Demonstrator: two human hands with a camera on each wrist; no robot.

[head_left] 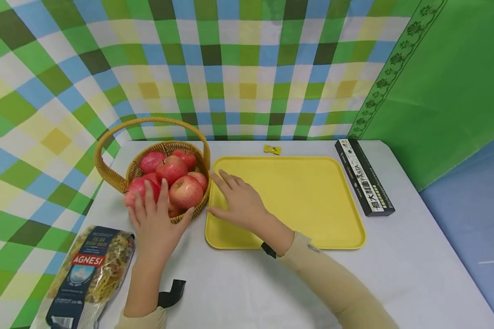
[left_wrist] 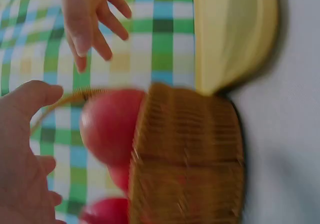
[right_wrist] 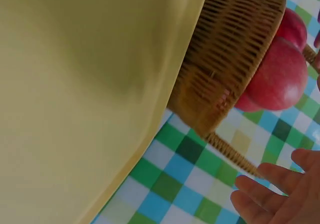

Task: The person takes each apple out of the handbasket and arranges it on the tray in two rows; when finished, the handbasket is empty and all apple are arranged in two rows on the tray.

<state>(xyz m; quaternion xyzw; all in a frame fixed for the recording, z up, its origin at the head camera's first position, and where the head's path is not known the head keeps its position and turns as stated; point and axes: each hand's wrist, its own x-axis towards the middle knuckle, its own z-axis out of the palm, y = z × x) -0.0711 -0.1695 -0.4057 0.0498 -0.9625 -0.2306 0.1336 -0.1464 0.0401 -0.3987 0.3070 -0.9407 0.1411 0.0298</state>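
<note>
L fingers spread on apples.

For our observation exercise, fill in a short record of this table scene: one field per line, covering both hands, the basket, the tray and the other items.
Left hand: open, fingers spread over the apples at the near side of the basket
Right hand: open, flat on the yellow tray's left part
Basket: wicker, with handle, full of red apples, left of the tray
Tray: yellow, nothing on it but the hand
Pasta bag: near left corner
Pasta box: black, right of tray
Small yellow item: behind tray

Basket handle arching over apples
</note>
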